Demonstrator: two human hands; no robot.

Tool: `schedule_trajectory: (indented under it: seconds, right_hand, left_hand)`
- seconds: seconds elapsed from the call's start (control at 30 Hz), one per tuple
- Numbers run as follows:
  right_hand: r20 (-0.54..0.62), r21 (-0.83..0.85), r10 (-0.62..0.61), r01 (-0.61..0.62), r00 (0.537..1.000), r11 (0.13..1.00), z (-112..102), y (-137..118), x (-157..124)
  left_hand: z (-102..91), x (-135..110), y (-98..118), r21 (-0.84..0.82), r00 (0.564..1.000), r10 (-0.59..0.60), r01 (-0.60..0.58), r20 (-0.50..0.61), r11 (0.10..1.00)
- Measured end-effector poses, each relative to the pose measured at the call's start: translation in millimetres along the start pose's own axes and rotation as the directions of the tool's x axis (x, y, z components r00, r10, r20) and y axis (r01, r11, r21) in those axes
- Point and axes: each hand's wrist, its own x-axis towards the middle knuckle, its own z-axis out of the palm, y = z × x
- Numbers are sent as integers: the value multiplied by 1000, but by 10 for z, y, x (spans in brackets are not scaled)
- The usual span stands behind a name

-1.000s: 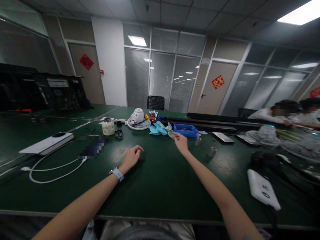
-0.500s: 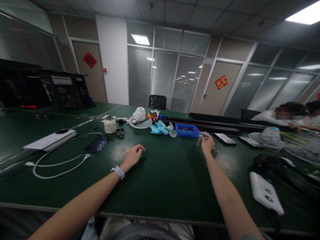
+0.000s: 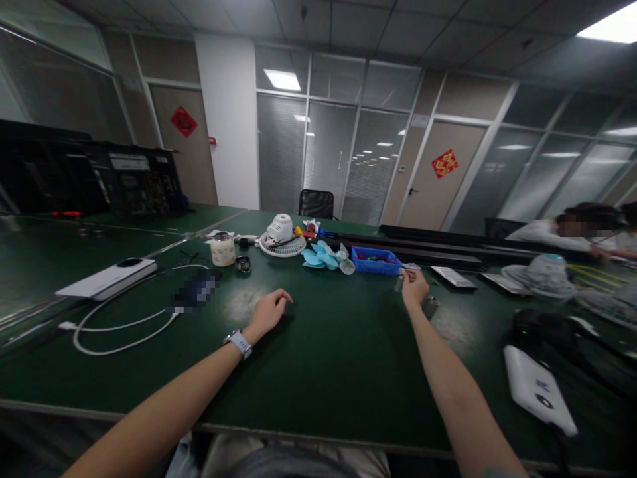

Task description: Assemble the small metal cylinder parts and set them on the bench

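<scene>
My left hand [image 3: 269,312] rests over the green table with its fingers loosely bent and slightly apart, holding nothing. My right hand [image 3: 415,289] is at the right end of the blue tray [image 3: 377,266], its fingertips pinched together. Whatever is between those fingers is too small and hidden to name. Small items lie inside the tray. A short grey metal cylinder [image 3: 432,305] stands just right of my right wrist. Left of the tray lie light blue fan blades [image 3: 321,255], and beyond them a white fan body with its round grille [image 3: 283,244].
A jar [image 3: 222,250] and a small dark round part [image 3: 243,264] stand at left. Nearby are a phone [image 3: 195,290], a white cable [image 3: 99,350] and a white box [image 3: 107,279]. At right lie a white power bank [image 3: 538,392] and black bars [image 3: 432,251]; people sit beyond.
The view has shifted slightly, so everything sits a little further right in the picture. Both hands keep nearly the same pose, the right one still pinched beside the blue tray.
</scene>
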Motion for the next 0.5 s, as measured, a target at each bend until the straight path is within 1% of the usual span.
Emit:
schedule_trajectory:
  seconds: [0.23, 0.5]
  right_hand:
    - [22, -33, 5, -4, 1000, 999, 62, 40, 41]
    - [5, -113, 6, -5, 1000, 994, 66, 22, -19]
  left_hand:
    - [3, -1, -6, -24, 1000, -9, 9, -2, 1000]
    - [4, -4, -23, -24, 1000, 2, -2, 1, 1000]
